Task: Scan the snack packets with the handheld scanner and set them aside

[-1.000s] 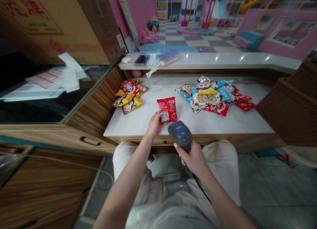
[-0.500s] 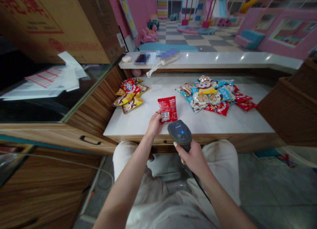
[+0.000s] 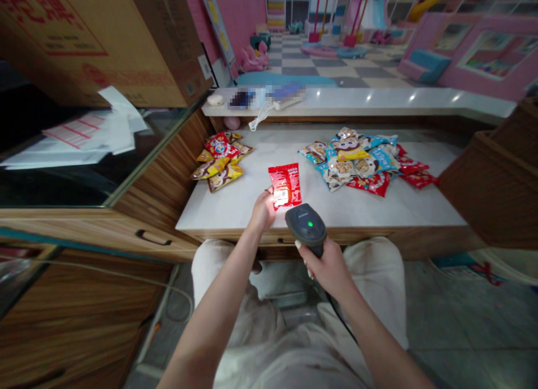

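Note:
My left hand [image 3: 264, 211] grips a red snack bag [image 3: 287, 179] by its lower left side, with the printed back and white barcode label facing me. In my right hand [image 3: 330, 265] is a dark grey barcode scanner [image 3: 306, 223], its head pointed at the bag from just below right. A green light shows on the scanner, and bright light falls on the label. To the left lies a small pile of yellow and red snack bags [image 3: 222, 162]. A larger heap of blue, white and red snack bags [image 3: 357, 160] lies to the right.
The white desk [image 3: 260, 148] has a raised ledge [image 3: 357, 100] behind it, holding a white cable [image 3: 261, 117] and blurred-out items. A cardboard box [image 3: 105, 47] and papers [image 3: 88, 134] stand on the left counter. A brown wicker basket [image 3: 483, 187] is at right.
The scanner's indicator has turned from blue to green, and its light now brightens the bag's label. Both hands and the bag stay almost where they were.

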`<state>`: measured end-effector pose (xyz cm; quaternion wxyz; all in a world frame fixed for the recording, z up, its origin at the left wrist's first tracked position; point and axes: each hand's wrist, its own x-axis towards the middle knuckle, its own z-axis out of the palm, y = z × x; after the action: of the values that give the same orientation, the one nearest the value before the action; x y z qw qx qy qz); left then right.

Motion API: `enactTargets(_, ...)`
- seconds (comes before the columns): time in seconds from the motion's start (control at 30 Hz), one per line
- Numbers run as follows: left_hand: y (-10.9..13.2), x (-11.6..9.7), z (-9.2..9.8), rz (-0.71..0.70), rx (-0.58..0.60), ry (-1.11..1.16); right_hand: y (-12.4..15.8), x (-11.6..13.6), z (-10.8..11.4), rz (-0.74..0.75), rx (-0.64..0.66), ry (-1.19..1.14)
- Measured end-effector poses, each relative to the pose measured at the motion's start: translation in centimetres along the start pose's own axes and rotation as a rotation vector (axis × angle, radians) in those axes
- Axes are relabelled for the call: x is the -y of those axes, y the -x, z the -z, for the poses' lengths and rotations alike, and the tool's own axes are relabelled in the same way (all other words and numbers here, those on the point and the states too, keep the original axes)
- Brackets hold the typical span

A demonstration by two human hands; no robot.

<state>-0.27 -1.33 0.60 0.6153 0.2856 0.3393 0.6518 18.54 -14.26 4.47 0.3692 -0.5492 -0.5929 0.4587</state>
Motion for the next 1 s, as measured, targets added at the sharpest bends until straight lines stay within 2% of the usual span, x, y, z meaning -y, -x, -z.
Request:
enactTargets(0.37, 0.1, -0.4, 0.1, 0.001, -0.028, -0.057, 0.5, -0.2, 0.4, -0.019, -0.029, -0.029)
enactTargets(0.5, 0.0, -0.3, 0.3, 0.004, -0.047, -0.070, 1.2, -1.4, 1.7, -0.029, -0.042, -0.032)
enactTargets(0.57, -0.1, -0.2, 0.3, 0.016, -0.053, -0.080, 1.6, -2.3, 2.6, -0.028, -0.090, -0.029)
enactTargets(0.67, -0.9, -0.2, -0.4, 0.014, -0.032, -0.111, 2.2, -3.3, 3.9, -0.038, -0.116, -0.042)
enactTargets(0.73, -2.1, -0.2, -2.0, -0.038, -0.001, -0.165, 2.4, -3.6, 4.6, -0.055, -0.136, -0.043)
enactTargets(0.8, -4.1, -0.1, -4.6, -0.150, 0.042, -0.281, 2.5, -3.3, 5.2, -0.068, -0.157, -0.051)
enactTargets(0.9, -8.0, 0.4, -9.9, -0.394, 0.146, -0.530, 2.3, -2.6, 6.0, -0.078, -0.195, -0.072)
enactTargets(1.0, -12.1, 1.8, -15.1, -0.570, 0.354, -0.780, 2.0, -2.6, 7.0, -0.094, -0.189, -0.078)
